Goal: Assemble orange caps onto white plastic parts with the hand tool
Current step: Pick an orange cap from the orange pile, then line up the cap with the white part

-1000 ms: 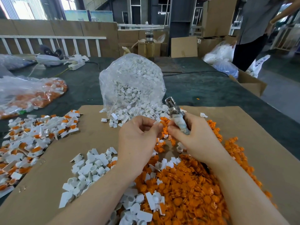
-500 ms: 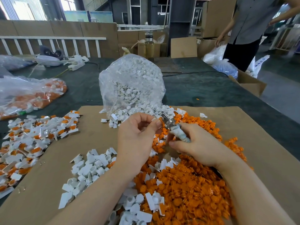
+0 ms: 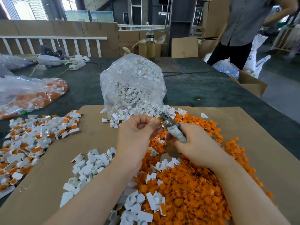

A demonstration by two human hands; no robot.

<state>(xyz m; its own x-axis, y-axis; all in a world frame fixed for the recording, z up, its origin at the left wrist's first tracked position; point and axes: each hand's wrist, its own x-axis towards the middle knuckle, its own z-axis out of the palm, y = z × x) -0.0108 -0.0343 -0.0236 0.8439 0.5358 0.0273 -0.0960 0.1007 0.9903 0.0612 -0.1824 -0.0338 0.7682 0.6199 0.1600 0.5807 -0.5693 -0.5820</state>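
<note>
- Right hand (image 3: 197,146): fingers curled round the wrapped handle of the hand tool (image 3: 172,128); the tool's metal head points up and to the left, toward the left hand.
- Left hand (image 3: 136,135): fingers bent, thumb and fingertips pinching a small white part (image 3: 153,119) right at the tool's metal head; whether a cap sits on it cannot be told.
- Orange caps (image 3: 191,189): loose heap on the cardboard sheet (image 3: 253,143), under and to the right of both hands.
- White plastic parts (image 3: 90,166): loose pile on the cardboard, left of the left forearm; more are scattered over the near edge of the orange heap.
- Clear bag of white parts (image 3: 133,83): stands on the counter (image 3: 203,90) just behind the hands, mouth spilling onto the cardboard.
- Assembled white-and-orange pieces (image 3: 32,137): spread at far left.
- Second clear bag (image 3: 29,93): far left, holding orange and white pieces.
- Standing person (image 3: 241,30): beyond the counter's far right corner.
</note>
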